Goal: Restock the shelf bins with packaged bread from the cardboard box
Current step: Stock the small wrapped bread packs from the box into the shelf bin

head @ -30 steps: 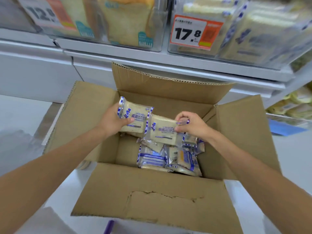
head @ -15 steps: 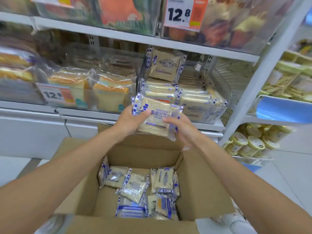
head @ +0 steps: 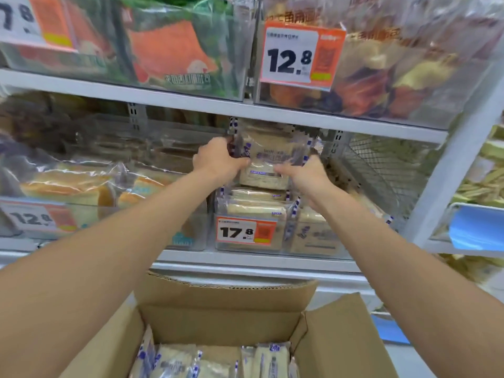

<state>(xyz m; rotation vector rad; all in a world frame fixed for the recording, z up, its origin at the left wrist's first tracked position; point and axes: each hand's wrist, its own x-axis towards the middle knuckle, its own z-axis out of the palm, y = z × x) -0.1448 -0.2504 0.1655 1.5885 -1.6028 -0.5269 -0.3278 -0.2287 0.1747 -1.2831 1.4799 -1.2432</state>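
In the head view the bread packet (head: pixel 268 162) (clear wrap, pale slices, blue-and-white edges) is held at the top of the stack (head: pixel 256 207) in the clear bin (head: pixel 283 251) tagged 17.8, left hand (head: pixel 218 160) and right hand (head: pixel 304 174) each pinching a side, shelf board (head: pixel 300 118) close overhead, cardboard box (head: pixel 226 304) below holding more packets (head: pixel 174 360).

The light is bright, cool and even from overhead, so my arms (head: pixel 109 255) cast almost no shadow, though it dims in the recess under the upper shelf (head: pixel 191 98). White glare streaks the clear wrappers (head: pixel 409 64) up top, while the 12.8 price tag (head: pixel 294 55) reads crisp. The bread pack (head: pixel 270 159) gripped by my left hand (head: pixel 218 159) and right hand (head: pixel 302 173) looks smeared, and the wide lens tilts the shelf upright (head: pixel 441 186) at the right edge.
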